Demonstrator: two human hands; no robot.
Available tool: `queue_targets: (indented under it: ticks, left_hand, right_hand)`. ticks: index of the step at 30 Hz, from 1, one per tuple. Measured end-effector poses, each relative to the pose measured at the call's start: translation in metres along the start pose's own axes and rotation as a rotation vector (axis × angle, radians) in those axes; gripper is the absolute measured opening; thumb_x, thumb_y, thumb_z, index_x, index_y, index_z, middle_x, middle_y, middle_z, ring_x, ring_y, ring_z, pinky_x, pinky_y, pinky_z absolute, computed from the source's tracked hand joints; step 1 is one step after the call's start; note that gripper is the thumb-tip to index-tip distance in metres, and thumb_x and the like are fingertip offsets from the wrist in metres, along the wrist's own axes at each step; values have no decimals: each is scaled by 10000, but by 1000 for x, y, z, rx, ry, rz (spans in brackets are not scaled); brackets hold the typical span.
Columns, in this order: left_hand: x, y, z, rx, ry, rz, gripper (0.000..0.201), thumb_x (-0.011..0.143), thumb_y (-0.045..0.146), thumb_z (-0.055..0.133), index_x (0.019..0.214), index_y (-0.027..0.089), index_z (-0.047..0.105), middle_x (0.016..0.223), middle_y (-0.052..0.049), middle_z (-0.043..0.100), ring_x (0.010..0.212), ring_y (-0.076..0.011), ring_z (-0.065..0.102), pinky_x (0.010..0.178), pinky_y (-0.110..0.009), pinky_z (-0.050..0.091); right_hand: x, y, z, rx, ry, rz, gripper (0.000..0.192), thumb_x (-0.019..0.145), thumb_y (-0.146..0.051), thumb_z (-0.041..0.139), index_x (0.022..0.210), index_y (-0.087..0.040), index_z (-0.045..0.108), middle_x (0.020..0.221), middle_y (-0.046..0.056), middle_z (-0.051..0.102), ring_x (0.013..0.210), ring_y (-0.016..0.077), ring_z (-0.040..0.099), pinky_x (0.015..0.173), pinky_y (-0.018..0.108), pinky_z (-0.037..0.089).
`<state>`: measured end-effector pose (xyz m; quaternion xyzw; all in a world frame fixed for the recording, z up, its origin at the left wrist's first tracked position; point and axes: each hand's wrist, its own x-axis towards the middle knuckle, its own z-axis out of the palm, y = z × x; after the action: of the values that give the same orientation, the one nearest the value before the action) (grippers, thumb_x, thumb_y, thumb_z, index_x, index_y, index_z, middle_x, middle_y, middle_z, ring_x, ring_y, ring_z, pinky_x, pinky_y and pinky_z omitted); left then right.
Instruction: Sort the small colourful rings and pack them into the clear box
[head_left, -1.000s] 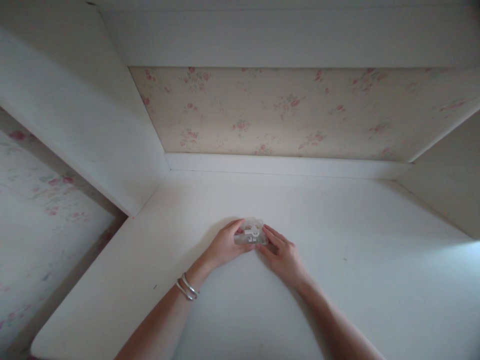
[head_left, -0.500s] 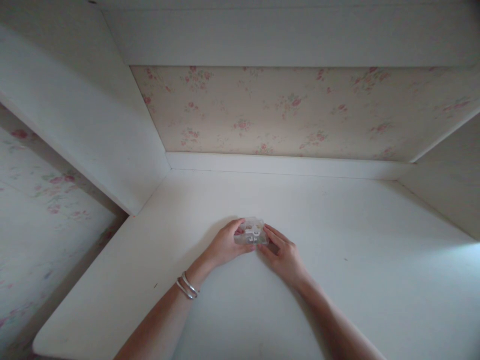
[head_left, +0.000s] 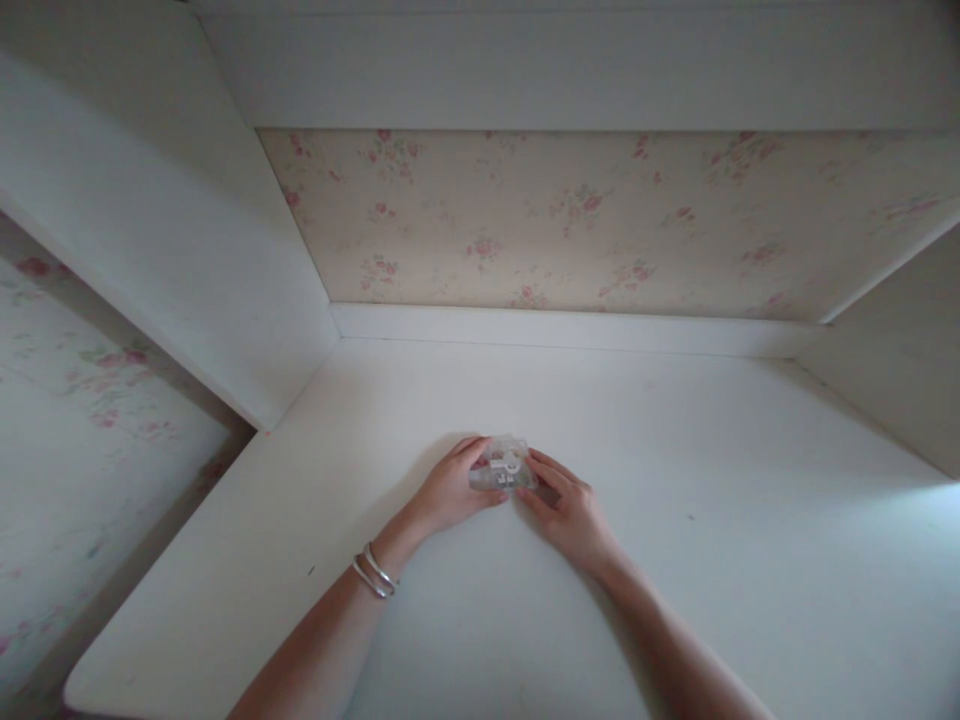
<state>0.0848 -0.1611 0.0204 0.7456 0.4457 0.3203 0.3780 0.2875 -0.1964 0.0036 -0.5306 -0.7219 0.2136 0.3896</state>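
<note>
Between my two hands is a small clear plastic case with white parts showing through it; exactly what kind it is I cannot make out. My left hand grips its left side, thumb along the near edge and fingers at the far edge. On the right, my right hand pinches the case's right end between thumb and fingers. The case is just over the white desk top; whether it touches the surface is hard to see. Two silver bangles circle my left wrist.
A white side panel rises at the left, and another panel stands at the right. Behind the desk runs a low white ledge below flowered wallpaper. A white board crosses above. The desk's rounded corner lies at the lower left.
Both hands keep their hold on the case, and it stays almost in place. Only a very slight shift of the whole view shows.
</note>
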Motion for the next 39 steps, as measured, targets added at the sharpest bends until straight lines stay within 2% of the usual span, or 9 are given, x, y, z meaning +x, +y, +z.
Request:
queue_targets:
  ticks: [9, 16, 28, 39]
  left_hand:
    - [1, 1, -1, -8, 10, 23, 717, 606, 310, 788, 1248, 213, 484, 1232, -89, 509, 1032, -214, 554, 921, -359, 471]
    - [1, 3, -1, -31, -9, 38, 647, 656, 340, 757, 1232, 220, 488, 1212, -75, 508, 1032, -196, 545, 915, -342, 476]
    - [2, 1, 0, -19, -1, 20, 668, 633, 321, 775, 1230, 237, 487, 1229, -64, 498, 983, -182, 560, 891, -345, 491]
    - [1, 1, -1, 68, -22, 37, 670, 653, 325, 760, 1259, 255, 482, 1263, -59, 493, 1107, -214, 506, 972, -350, 435]
  right_hand:
    - [0, 1, -1, -10, -4, 7, 351, 806, -350, 601, 1121, -201, 640, 1250, 123, 558, 1117, 253, 551, 966, 422, 443]
    - [-1, 3, 0, 7, -4, -4, 360, 816, -329, 592, 1150, -198, 616, 1260, 127, 549, 1111, 250, 554, 940, 416, 463]
    - [-1, 4, 1, 1, -4, -28, 334, 825, -324, 578, 1135, -206, 617, 1267, 118, 544, 1120, 239, 550, 955, 397, 455]
    - [0, 0, -1, -10, 2, -33, 315, 814, -305, 580, 1106, -195, 619, 1250, 131, 552, 1104, 236, 559, 927, 376, 472]
